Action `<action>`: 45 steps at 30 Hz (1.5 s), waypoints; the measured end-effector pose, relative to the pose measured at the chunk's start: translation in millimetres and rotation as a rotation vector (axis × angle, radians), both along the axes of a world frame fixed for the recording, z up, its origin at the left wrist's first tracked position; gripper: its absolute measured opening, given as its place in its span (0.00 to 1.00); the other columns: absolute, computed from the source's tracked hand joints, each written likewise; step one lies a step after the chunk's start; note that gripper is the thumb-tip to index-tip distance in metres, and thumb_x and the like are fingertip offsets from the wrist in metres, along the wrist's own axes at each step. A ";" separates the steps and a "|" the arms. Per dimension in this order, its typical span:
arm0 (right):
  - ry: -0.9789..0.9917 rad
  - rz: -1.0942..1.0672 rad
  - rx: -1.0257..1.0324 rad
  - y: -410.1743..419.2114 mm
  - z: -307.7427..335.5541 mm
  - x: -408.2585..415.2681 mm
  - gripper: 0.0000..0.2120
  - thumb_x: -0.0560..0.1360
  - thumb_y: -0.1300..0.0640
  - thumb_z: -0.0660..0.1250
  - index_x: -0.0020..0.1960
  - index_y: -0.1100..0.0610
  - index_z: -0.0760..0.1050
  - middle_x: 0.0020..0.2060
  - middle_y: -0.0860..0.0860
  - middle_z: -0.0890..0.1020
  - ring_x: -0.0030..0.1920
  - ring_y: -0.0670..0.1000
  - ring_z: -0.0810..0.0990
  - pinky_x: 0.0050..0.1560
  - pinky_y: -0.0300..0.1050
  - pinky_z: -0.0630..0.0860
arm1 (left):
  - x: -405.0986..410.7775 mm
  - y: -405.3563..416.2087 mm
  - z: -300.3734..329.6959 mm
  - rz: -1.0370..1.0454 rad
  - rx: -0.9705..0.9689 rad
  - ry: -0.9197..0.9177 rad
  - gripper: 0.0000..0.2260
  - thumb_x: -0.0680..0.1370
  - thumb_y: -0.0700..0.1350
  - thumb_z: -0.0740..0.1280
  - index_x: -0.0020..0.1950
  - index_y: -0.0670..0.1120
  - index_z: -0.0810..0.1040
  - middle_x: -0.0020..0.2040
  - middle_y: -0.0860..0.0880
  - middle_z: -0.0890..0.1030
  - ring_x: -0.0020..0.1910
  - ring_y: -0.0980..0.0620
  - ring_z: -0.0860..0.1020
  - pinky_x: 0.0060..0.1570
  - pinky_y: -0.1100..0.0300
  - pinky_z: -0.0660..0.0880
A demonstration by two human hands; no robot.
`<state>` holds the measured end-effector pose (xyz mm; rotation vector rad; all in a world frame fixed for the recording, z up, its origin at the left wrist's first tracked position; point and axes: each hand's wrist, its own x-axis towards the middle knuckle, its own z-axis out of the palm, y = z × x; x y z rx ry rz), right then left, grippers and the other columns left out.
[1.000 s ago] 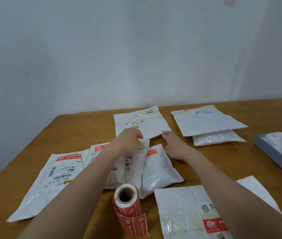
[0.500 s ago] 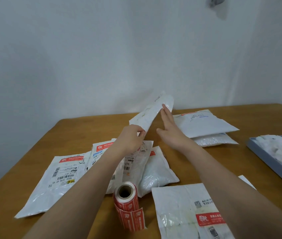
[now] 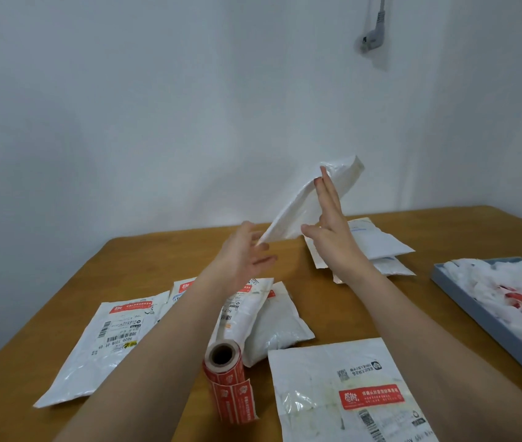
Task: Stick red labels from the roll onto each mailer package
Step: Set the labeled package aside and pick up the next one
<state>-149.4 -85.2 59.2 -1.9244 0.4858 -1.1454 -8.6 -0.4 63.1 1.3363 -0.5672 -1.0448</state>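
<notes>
1. A white plastic mailer package [image 3: 304, 205] is held in the air above the far middle of the brown wooden table [image 3: 157, 260], tilted, with its upper end toward the wall.
2. It is supported by the right hand [image 3: 330, 231], whose straight fingers [image 3: 328, 193] are laid flat against its near face with the thumb spread below.
3. The mailer's lower corner is met by the left hand [image 3: 243, 253]; the fingers are loosely spread, and whether the corner is pinched cannot be told.
4. Just right of the hands, a stack of white mailers [image 3: 377, 247] is seen lying on the table.
5. Beneath the left forearm, several flat white mailers with red labels [image 3: 116, 333] are spread, overlapping.
6. The roll of red labels [image 3: 226, 374] is stood on end near the front edge, a strip hanging loose from it.
7. Beside the roll, a large white mailer bearing a red label [image 3: 342, 390] is laid flat.
8. At the right edge, a grey tray [image 3: 476, 317] is filled with crumpled white and red scraps.
</notes>
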 end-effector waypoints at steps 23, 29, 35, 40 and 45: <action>-0.099 -0.376 0.450 10.2 -51.6 -135.7 0.07 0.78 0.58 0.65 0.50 0.46 0.73 0.55 0.49 0.78 0.59 0.51 0.78 0.61 0.53 0.76 | -50.9 48.5 4.3 -0.156 -0.115 0.128 0.15 0.80 0.33 0.61 0.66 0.41 0.73 0.52 0.42 0.83 0.40 0.48 0.84 0.31 0.58 0.79; 0.251 -0.352 0.673 22.8 -37.4 -149.9 0.16 0.81 0.42 0.55 0.48 0.51 0.74 0.46 0.49 0.79 0.47 0.51 0.78 0.54 0.51 0.76 | -63.9 62.4 -8.4 -0.299 -0.130 0.044 0.18 0.79 0.32 0.62 0.66 0.47 0.73 0.59 0.43 0.82 0.56 0.43 0.81 0.50 0.50 0.80; 0.214 -0.395 0.735 33.2 -37.0 -165.7 0.22 0.78 0.43 0.62 0.64 0.58 0.74 0.50 0.43 0.74 0.58 0.56 0.77 0.59 0.51 0.73 | -82.7 75.4 -24.7 -0.401 -0.068 0.040 0.20 0.77 0.31 0.64 0.66 0.49 0.73 0.59 0.44 0.82 0.58 0.42 0.80 0.58 0.45 0.76; 0.185 -0.441 0.744 37.5 -43.5 -183.0 0.19 0.77 0.52 0.68 0.64 0.60 0.73 0.52 0.54 0.81 0.52 0.57 0.80 0.59 0.55 0.77 | -94.8 82.2 -36.0 -0.483 0.109 -0.222 0.18 0.76 0.35 0.69 0.65 0.47 0.75 0.58 0.47 0.82 0.59 0.45 0.80 0.63 0.44 0.74; 0.283 -0.520 0.692 47.6 -43.9 -199.0 0.20 0.79 0.57 0.65 0.69 0.57 0.66 0.60 0.52 0.75 0.52 0.52 0.75 0.45 0.46 0.76 | -111.2 92.7 -38.5 -0.465 0.236 -0.356 0.11 0.78 0.40 0.68 0.60 0.45 0.79 0.55 0.48 0.84 0.55 0.48 0.81 0.57 0.53 0.77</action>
